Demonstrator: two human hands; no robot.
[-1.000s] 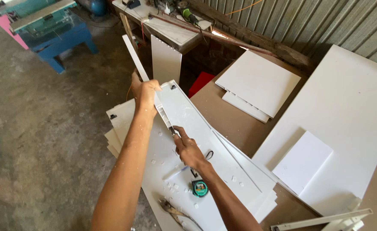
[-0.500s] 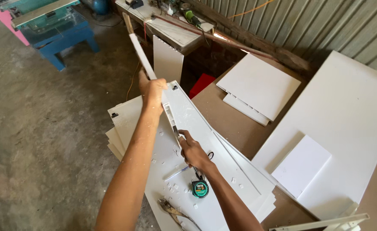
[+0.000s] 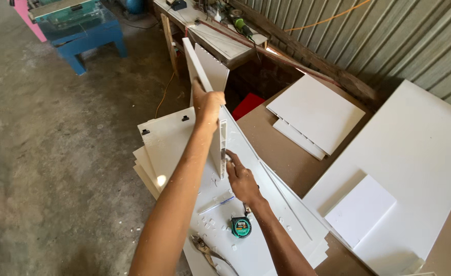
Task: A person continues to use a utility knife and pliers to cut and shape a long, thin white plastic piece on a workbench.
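Observation:
My left hand (image 3: 208,106) grips a long white hollow panel strip (image 3: 203,87) near its middle and holds it on edge, tilted up and away from me. My right hand (image 3: 240,179) pinches the strip's near cut end, where its hollow cells show. Under both hands lies a stack of white panels (image 3: 166,138) on the brown workbench (image 3: 281,158). A green tape measure (image 3: 240,226), a pen (image 3: 216,205) and pliers (image 3: 205,249) rest on the stack beside small white chips.
More white panels lie on the bench: a pair at the back (image 3: 315,112), a large sheet at right (image 3: 414,168) with a small square on it (image 3: 361,209). A blue machine stand (image 3: 77,25) and a cluttered bench (image 3: 220,30) stand beyond, on the concrete floor.
The strip has been lifted from lying along the stack to standing steeply on edge. My left hand rose with it, and my right hand stays at the near end.

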